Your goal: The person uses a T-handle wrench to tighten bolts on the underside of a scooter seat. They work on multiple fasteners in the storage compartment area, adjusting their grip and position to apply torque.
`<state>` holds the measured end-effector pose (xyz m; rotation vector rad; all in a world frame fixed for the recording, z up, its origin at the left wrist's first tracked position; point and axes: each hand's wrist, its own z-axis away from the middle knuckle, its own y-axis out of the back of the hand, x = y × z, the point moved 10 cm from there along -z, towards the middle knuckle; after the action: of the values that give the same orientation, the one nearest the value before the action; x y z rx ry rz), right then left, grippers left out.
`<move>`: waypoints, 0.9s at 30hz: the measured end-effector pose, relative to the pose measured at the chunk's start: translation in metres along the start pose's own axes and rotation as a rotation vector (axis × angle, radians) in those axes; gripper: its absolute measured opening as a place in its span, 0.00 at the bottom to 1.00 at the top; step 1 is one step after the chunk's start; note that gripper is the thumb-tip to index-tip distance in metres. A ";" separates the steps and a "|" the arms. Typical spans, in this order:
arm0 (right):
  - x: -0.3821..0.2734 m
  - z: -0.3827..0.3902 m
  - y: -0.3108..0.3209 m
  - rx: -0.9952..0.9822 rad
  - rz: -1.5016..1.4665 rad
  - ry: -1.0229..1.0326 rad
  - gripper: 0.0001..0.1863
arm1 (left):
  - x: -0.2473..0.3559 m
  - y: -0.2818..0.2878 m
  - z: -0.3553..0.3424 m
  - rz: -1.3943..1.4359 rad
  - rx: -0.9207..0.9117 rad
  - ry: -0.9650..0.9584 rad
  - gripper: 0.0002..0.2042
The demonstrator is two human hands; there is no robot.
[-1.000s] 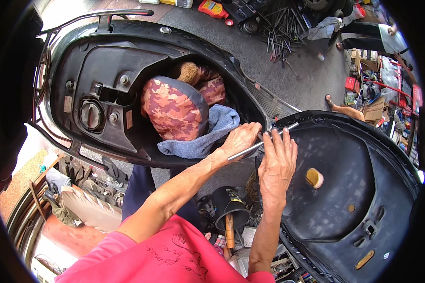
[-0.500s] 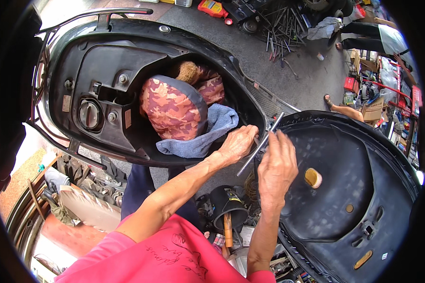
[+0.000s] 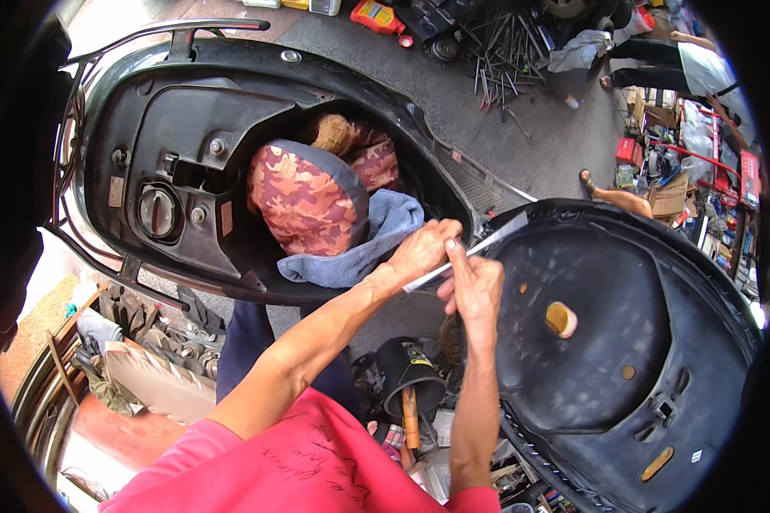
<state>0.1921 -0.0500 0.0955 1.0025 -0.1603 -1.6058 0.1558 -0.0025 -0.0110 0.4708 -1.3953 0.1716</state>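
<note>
One open bin (image 3: 419, 162) holds a bag (image 3: 304, 201) and a cloth (image 3: 351, 261); the left hand (image 3: 426, 248) curls at its front rim, its grip hidden — a blurred rod (image 3: 508, 231) slants past the half-closed right hand (image 3: 477, 286), its hold unclear. The seat (image 3: 599, 282) lies flipped open; the rod work looks unfinished — how much remains, I cannot tell.

Room above seat underside (image 3: 590, 368); rod (image 3: 506, 234) crosses passage to storage well (image 3: 419, 171); towel (image 3: 342, 267), bundle (image 3: 304, 201) inside.

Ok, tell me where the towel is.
The blue-grey towel lies just left of centre in the head view, in the open storage compartment, against the camouflage bundle, beside the left hand.
</note>
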 end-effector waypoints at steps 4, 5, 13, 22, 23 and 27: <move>-0.020 0.032 0.029 0.309 0.393 0.154 0.26 | 0.009 0.006 0.011 0.043 0.064 -0.076 0.13; -0.042 0.041 0.030 0.368 0.567 0.313 0.19 | 0.008 0.009 0.012 0.040 0.073 -0.071 0.13; -0.035 0.025 0.021 0.199 0.631 0.273 0.12 | 0.008 -0.007 0.016 -0.007 0.082 -0.058 0.13; -0.079 0.057 0.017 0.401 0.784 0.661 0.18 | 0.011 -0.002 0.011 0.003 0.109 -0.059 0.11; -0.080 0.056 0.010 0.358 0.887 0.690 0.19 | 0.015 -0.002 0.013 -0.019 0.131 -0.080 0.11; -0.047 0.038 0.000 0.270 0.873 0.652 0.17 | 0.016 -0.006 0.015 -0.029 0.103 -0.082 0.12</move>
<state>0.1650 -0.0250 0.1430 1.3628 -0.3154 -0.4379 0.1473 -0.0162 0.0047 0.5886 -1.4644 0.2035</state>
